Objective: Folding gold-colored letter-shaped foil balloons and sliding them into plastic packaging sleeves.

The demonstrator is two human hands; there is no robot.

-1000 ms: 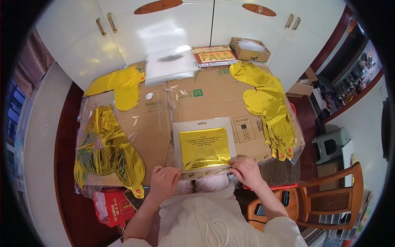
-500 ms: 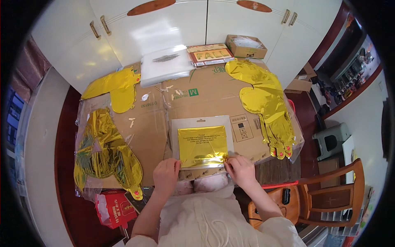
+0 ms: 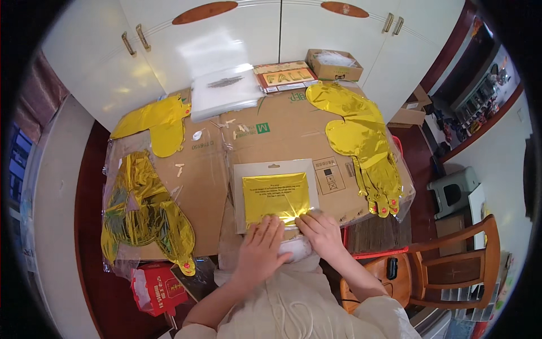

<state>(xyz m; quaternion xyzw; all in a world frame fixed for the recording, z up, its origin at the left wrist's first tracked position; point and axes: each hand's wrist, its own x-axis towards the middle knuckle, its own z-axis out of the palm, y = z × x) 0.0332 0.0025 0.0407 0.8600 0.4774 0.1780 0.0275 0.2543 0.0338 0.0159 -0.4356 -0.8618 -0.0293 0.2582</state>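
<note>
A flat clear package [image 3: 239,195] with a hang hole lies on the cardboard in front of me, a folded gold foil sheet [image 3: 276,198] visible inside it. My left hand [image 3: 263,246] rests on the package's lower edge, palm down, fingers stretched out and thumb apart. At the lower right corner my right hand [image 3: 320,231] lies with its fingers laid on the package. Both hands hide parts of the lower edge. Gold foil balloons [image 3: 149,206] lie flat at the left, and more gold foil balloons [image 3: 361,141] are piled at the right.
Cardboard [image 3: 282,135] covers the table. A stack of clear plastic bags [image 3: 223,93], a printed box [image 3: 285,77] and an open carton [image 3: 335,68] stand at the back. Small pale strips [image 3: 179,169] are scattered about. A wooden chair [image 3: 474,265] is at the right, a red bag [image 3: 158,288] below left.
My left hand has left the package's lower left corner, moved right and flattened onto the lower edge. My right hand has shifted slightly left, its fingers now laid over the corner instead of pinching it.
</note>
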